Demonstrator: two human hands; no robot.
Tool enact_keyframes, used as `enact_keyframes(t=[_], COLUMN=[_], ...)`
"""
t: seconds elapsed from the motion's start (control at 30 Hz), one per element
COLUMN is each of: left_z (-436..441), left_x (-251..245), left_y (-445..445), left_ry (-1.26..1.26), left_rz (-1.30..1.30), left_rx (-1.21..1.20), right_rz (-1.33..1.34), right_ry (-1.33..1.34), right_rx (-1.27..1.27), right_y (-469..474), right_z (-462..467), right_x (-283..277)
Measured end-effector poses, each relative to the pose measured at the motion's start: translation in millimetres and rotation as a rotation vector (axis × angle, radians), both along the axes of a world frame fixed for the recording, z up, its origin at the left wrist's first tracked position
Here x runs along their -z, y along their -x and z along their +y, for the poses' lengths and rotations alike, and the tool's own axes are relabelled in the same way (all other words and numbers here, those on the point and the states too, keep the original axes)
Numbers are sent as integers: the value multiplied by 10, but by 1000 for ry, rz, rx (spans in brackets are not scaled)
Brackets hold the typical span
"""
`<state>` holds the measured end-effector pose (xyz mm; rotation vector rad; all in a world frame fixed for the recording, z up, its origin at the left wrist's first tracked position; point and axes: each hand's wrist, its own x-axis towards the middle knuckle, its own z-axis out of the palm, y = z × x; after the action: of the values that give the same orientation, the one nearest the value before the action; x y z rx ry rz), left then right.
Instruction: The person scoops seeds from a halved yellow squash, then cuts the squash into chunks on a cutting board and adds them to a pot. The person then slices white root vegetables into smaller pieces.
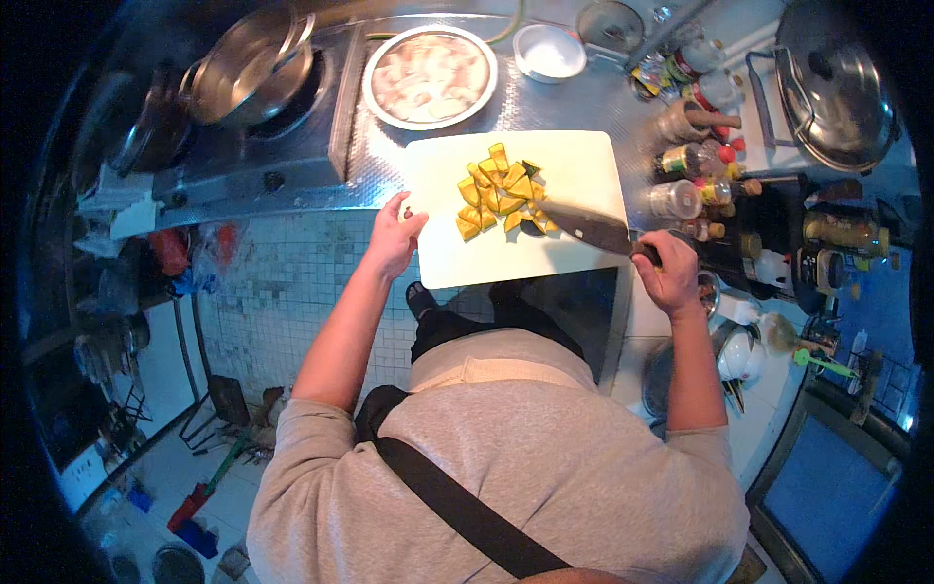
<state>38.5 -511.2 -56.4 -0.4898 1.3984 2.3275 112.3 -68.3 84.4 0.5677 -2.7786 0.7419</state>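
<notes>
My right hand (668,271) grips the dark handle of a broad-bladed kitchen knife (587,228). The blade lies low over the white cutting board (584,160), its tip against a heap of cut pumpkin pieces (489,191). Those chunks have yellow flesh, and a few show dark green rind. At the board's left edge is my left hand (396,237), thumb over the rim; its other fingers are partly hidden. The near part of the board juts out past the counter's front edge.
Behind the board stand a basin of pale, wet food pieces (430,77) and a small white bowl (549,52). A steel pot (252,73) sits on the stove at left. Bottles and jars (675,198) crowd the right side, near a lidded pan (835,87).
</notes>
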Motion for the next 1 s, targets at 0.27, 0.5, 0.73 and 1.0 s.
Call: enact_keyframes(t=[0.27, 0.5, 0.73, 1.0], left_z=[-1646, -2931, -3783, -4284], left_x=[-734, -1263, -1254, -1210], left_y=[-165, -111, 125, 618], left_ry=[49, 139, 115, 30], left_rz=[76, 176, 187, 163], left_rx=[-48, -149, -163, -68], right_rz=[-6, 94, 121, 18], right_ry=[1, -10, 14, -52], right_rx=[-233, -416, -461, -353], right_y=[238, 602, 1051, 1251], right_z=[-1565, -2768, -3514, -4059], right_x=[-550, -905, -1110, -1327])
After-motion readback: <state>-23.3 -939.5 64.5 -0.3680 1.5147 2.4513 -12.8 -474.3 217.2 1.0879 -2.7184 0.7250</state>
